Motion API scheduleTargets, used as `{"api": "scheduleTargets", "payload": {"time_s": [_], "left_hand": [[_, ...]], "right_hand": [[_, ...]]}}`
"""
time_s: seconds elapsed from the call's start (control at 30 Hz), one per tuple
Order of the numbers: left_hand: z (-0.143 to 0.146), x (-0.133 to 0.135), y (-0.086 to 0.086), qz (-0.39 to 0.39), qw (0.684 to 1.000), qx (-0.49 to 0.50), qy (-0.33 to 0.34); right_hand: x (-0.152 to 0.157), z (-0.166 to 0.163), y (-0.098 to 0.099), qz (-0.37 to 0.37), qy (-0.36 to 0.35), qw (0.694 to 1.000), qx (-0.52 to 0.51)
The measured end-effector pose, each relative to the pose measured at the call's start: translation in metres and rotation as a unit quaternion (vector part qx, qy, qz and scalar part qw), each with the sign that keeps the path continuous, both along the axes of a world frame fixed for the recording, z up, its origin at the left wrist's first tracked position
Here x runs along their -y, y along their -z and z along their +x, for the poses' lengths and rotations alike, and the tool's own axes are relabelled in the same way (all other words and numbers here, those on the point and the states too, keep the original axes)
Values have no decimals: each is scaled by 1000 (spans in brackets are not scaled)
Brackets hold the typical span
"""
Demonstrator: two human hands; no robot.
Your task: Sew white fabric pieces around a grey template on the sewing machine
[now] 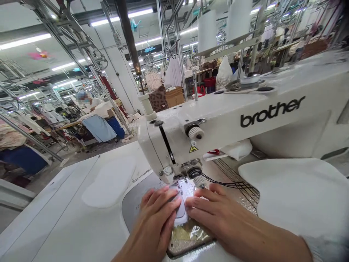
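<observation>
A white Brother sewing machine (245, 116) stands on the white table (54, 225). Both my hands lie flat by its needle area. My left hand (155, 222) presses its stretched fingers on a small white fabric piece (182, 207) over the metal needle plate (188, 236). My right hand (215, 211) rests beside it, fingers pointing left onto the same piece, just under the presser foot (180, 183). Neither hand grips anything.
A flat white cut piece (109, 185) lies on the table to the left. A stack of white fabric (297, 196) sits at my right. Thread cones (207, 29) stand above the machine. Another person (84, 98) works at a far station on the left.
</observation>
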State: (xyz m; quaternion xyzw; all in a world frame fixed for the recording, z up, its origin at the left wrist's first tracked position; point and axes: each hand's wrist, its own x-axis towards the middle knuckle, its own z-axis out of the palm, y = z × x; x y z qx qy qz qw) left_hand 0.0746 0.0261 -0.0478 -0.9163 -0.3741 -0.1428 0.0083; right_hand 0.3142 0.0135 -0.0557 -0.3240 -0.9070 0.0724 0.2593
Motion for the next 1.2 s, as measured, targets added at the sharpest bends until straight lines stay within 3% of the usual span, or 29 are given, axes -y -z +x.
{"api": "scheduleTargets", "payload": {"time_s": [0.57, 0.87, 1.2], "left_hand": [[10, -2, -4, 43, 999, 29, -12], [10, -6, 3, 43, 998, 23, -37], [10, -10, 15, 95, 993, 15, -73]], "right_hand": [[-4, 1, 6, 20, 35, 999, 2], [-3, 1, 2, 20, 59, 998, 8], [-3, 2, 2, 25, 77, 996, 26]]}}
